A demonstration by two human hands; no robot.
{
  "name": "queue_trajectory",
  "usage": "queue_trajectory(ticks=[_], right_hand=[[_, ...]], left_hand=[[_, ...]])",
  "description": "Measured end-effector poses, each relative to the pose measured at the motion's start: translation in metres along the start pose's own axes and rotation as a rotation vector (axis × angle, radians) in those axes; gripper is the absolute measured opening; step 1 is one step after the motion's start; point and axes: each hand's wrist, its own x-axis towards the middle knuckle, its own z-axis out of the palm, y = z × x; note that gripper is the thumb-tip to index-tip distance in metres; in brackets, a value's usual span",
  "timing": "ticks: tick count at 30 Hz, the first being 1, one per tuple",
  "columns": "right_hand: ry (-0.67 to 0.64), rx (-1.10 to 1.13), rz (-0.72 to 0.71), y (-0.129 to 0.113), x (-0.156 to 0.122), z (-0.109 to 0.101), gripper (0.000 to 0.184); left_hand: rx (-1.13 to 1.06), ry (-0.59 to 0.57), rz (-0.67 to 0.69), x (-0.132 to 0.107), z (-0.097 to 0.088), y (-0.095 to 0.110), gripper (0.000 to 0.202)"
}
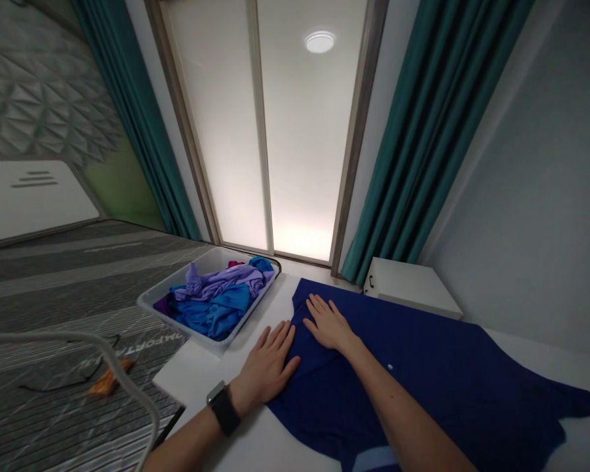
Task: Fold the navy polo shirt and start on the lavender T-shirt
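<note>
A dark blue garment (442, 373), seemingly a shirt, is spread over a white table (211, 400). My left hand (268, 360), with a black watch (223, 406) on its wrist, lies flat at the garment's left edge, fingers stretched out. Further up the cloth, my right hand (329, 321) presses flat with its fingers spread. Neither hand grips anything. At the bottom, a light blue patch (373, 459) shows beside my right forearm. Left of my hands stands a clear plastic bin (152, 303) holding crumpled blue and purple clothes (216, 295).
A grey cable or hose (113, 360) curves across the lower left. Behind it, an orange packet (109, 379) lies on the striped grey bedding (54, 295). A white cabinet (413, 282) stands beyond the table, near teal curtains (437, 131) and sliding frosted doors (305, 151).
</note>
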Motion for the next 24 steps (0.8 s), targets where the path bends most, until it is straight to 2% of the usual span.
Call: queue_trajectory(ticks=[3, 6, 9, 13, 18, 24], right_hand=[[0.002, 0.004, -0.001, 0.001, 0.0, 0.0, 0.063], [-0.002, 0.01, -0.014, 0.002, 0.001, 0.0, 0.06], [-0.006, 0.014, -0.025, 0.002, 0.0, 0.0, 0.058], [-0.001, 0.015, -0.028, 0.002, -0.001, 0.001, 0.06], [0.009, 0.017, -0.017, 0.001, 0.0, 0.001, 0.066], [-0.001, 0.03, -0.015, -0.002, -0.001, -0.002, 0.066]], left_hand=[[-0.022, 0.027, -0.017, -0.002, -0.003, -0.001, 0.061], [-0.104, 0.063, -0.075, 0.009, -0.011, -0.005, 0.054], [-0.218, 0.152, -0.151, 0.035, -0.02, -0.015, 0.042], [-0.366, 0.297, -0.119, 0.081, -0.019, -0.031, 0.039], [-0.373, 0.23, -0.169, 0.115, 0.0, -0.044, 0.033], [-0.354, 0.224, -0.14, 0.125, 0.009, -0.055, 0.025]])
